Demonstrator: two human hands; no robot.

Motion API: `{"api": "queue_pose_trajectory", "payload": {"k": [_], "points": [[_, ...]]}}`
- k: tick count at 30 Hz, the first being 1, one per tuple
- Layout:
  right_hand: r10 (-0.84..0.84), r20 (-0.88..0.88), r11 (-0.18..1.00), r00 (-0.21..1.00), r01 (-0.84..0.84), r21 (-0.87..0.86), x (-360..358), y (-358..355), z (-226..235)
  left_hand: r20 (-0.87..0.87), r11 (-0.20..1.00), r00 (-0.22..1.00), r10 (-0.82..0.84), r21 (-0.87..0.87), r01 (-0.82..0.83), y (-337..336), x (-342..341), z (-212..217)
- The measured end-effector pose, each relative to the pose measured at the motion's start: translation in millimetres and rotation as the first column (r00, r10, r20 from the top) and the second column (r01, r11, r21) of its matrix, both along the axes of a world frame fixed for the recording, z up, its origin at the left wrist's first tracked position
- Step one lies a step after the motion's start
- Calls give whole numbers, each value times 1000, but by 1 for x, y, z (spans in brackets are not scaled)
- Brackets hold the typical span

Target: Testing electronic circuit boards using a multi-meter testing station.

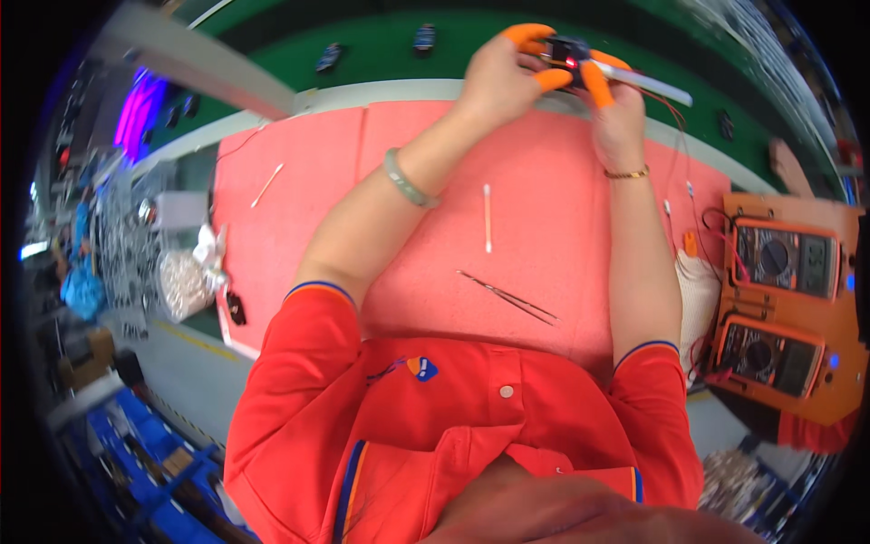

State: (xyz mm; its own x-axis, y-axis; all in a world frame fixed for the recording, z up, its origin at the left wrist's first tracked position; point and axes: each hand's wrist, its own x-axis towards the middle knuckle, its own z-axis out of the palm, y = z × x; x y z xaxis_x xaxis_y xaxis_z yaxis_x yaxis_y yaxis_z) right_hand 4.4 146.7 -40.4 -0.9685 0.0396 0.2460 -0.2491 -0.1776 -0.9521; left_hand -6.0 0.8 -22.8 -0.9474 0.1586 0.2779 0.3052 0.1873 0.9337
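At the far edge of the pink mat, my left hand (pixel 503 80) and my right hand (pixel 618 113) meet around a small dark device (pixel 566 51) with a glowing red light. Orange finger covers sit on several fingertips. My left fingers pinch the device's left side, and my right fingers close on its right side. A slim white stick (pixel 654 84) juts out to the right past my right hand; which fingers bear it, I cannot tell. Thin red wires (pixel 671 111) trail from there toward the right.
On the pink mat (pixel 417 272) lie tweezers (pixel 507 297) and two cotton swabs (pixel 488 218). Two multimeters (pixel 784 258) rest on an orange board at right, beside a white cloth (pixel 696 295). Small dark devices (pixel 423 37) sit on the green belt beyond. A bag (pixel 184 283) lies left.
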Motion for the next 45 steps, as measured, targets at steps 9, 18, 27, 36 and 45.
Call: {"api": "queue_pose_trajectory", "payload": {"k": [9, 18, 27, 36, 45], "points": [[-150, -15, 966, 989, 143, -215, 6, 6, -1, 82, 985, 982, 168, -36, -166, -51, 32, 31], [0, 86, 996, 996, 7, -85, -3, 15, -15, -10, 934, 934, 357, -19, -357, -252, 180, 66], [-148, 73, 976, 986, 133, 172, -2, 5, -20, -43, 402, 410, 911, 313, -861, -490, 269, 59], [-201, 100, 932, 974, 159, 325, -3, 5, -24, 117, 71, 104, 988, 262, -963, -669, 166, 60], [-223, -2, 900, 975, 207, 384, -1, 4, -27, 77, 252, 253, 964, 27, -967, -721, 157, 61]]}}
